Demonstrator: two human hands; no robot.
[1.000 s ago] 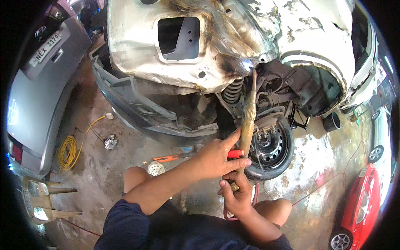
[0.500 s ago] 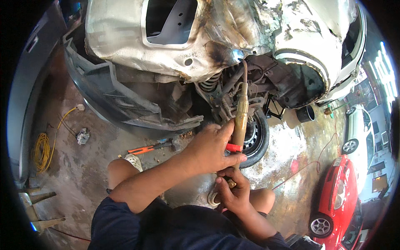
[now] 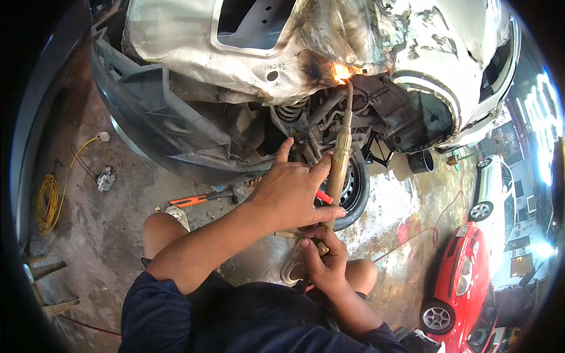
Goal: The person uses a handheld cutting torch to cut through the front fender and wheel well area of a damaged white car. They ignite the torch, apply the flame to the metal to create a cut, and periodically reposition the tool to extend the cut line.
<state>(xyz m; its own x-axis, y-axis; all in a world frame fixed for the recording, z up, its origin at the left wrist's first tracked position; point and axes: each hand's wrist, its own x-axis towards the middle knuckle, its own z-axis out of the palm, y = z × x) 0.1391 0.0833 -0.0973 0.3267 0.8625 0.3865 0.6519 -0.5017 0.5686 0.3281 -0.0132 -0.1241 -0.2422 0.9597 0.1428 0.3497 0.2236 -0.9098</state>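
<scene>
Left finger (image 3: 284,150) newly straight — ribbed brassy torch (image 3: 336,173)

Left finger (image 3: 285,152) raised, right fingers (image 3: 335,243) curled

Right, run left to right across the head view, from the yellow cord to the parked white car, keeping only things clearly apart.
Yellow cord → orange tool → torch → black bucket → parked white car.
</scene>
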